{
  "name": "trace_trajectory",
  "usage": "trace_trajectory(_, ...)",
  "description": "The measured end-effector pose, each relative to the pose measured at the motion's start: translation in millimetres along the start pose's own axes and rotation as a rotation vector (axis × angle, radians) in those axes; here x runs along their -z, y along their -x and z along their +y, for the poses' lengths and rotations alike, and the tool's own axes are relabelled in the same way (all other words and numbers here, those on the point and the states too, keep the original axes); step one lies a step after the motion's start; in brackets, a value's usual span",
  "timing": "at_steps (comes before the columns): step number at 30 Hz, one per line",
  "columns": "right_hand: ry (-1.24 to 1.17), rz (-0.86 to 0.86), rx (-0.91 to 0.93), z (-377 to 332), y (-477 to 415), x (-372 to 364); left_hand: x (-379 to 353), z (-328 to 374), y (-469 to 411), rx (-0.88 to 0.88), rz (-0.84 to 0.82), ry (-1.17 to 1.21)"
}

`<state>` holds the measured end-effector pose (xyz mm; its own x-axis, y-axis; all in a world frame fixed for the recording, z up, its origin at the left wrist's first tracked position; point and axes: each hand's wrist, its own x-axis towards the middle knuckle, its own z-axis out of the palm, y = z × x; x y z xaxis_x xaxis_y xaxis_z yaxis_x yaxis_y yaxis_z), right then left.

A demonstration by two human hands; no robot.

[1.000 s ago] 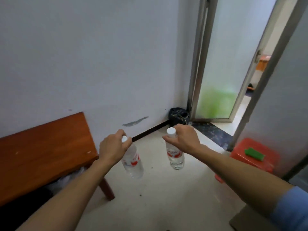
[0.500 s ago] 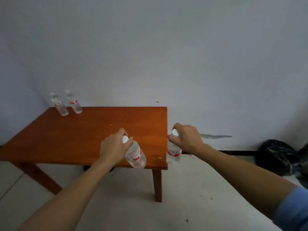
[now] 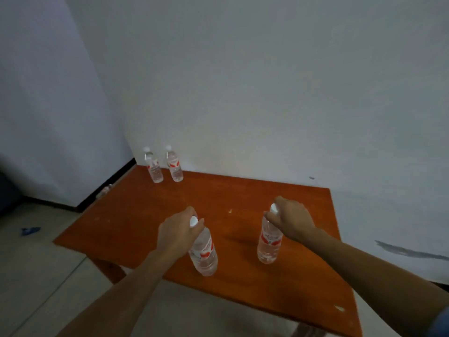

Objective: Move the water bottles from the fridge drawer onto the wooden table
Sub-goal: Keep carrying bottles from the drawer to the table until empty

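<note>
Left hand [image 3: 178, 235]: grip closed around the neck of a clear water bottle [image 3: 204, 254], just under its white cap, with the cap showing between the fingers. This left-held bottle is tilted, base leaning toward the right, over the near part of the wooden table [image 3: 136, 222]. Whether its base touches the tabletop cannot be told from this view.

Right hand [image 3: 292, 221]: grip closed from above on the neck of a second water bottle [image 3: 269, 242], the white cap visible at the fingertips. This right-held bottle hangs close to upright over the table's right half. Contact between its base and the surface likewise cannot be told.

Count of bottles in view: four. Two are in hand as noted. Two more stand upright at the far left corner of the table, side by side and near each other: the far-left bottle [image 3: 152, 166] and the bottle beside it [image 3: 174, 165]. All four are clear plastic with white caps and red-and-white labels.

Table: reddish-brown wooden top, set against a pale wall [image 3: 267, 81]. One leg is visible below the near left edge. Small pale marks show on the top.

Floor [image 3: 36, 276]: light tile; a small blue object [image 3: 30, 231] lies on it at the left, well apart from the table. Its identity cannot be made out.

A blue sleeve [image 3: 441, 322] shows on the right arm at the lower right corner.
</note>
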<state>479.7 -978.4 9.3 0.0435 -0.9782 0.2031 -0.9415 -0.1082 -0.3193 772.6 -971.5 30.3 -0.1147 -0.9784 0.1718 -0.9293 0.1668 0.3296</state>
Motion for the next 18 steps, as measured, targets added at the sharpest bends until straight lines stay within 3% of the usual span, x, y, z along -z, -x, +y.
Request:
trace_trajectory(11,-0.099,0.013,-0.029,-72,-175,-80,3,-113,-186,-0.02,0.026,-0.029)
trace_trajectory(18,-0.162,0.012,-0.065,-81,-297,-134,-29,-154,-304,-0.053,-0.067,-0.012)
